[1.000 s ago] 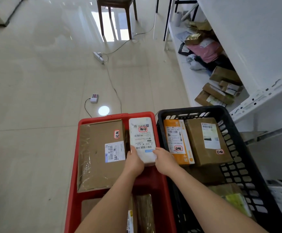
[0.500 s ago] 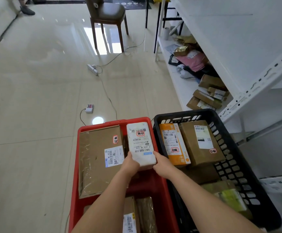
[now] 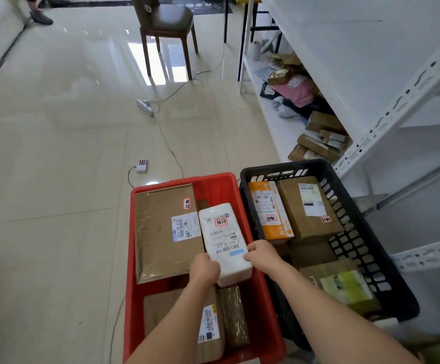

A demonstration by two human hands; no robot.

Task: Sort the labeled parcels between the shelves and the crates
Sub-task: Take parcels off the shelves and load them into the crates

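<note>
1. Vs 0.5 s ago: white parcel (image 3: 224, 241) sits lower and nearer the person, and is tilted more, far end leaning left over the big brown box (image 3: 166, 232). View has pitched up a bit; more of the chair (image 3: 165, 30) shows now.
2. Vs 1.0 s ago: parcel has come back from the far end of the red crate (image 3: 263, 306) toward its middle. Both hands stay on it the whole time.
3. Left hand (image 3: 204, 269): fingers curled round the parcel's near left corner, gripping it; fingertips are hidden under the parcel.
4. Right hand (image 3: 262, 254): fingers bent, pinching the parcel's near right edge, thumb side on the label face.
5. Parcel is held above the red crate, label up, barcode and a red-bordered sticker visible; can't tell if its far end touches the brown box.
6. Both forearms reach forward from the bottom of the view, bare, converging on the parcel; the right forearm crosses over the black crate's (image 3: 387, 292) near left corner.
7. Red crate also holds two smaller brown parcels at its near end, partly under the left forearm.
8. Black crate, touching the red crate's right side, holds an orange parcel (image 3: 270, 211), a brown box (image 3: 308, 208) and a greenish packet (image 3: 347, 286).
9. White shelves (image 3: 371, 82) to the right; the lowest one carries a heap of parcels.
</note>
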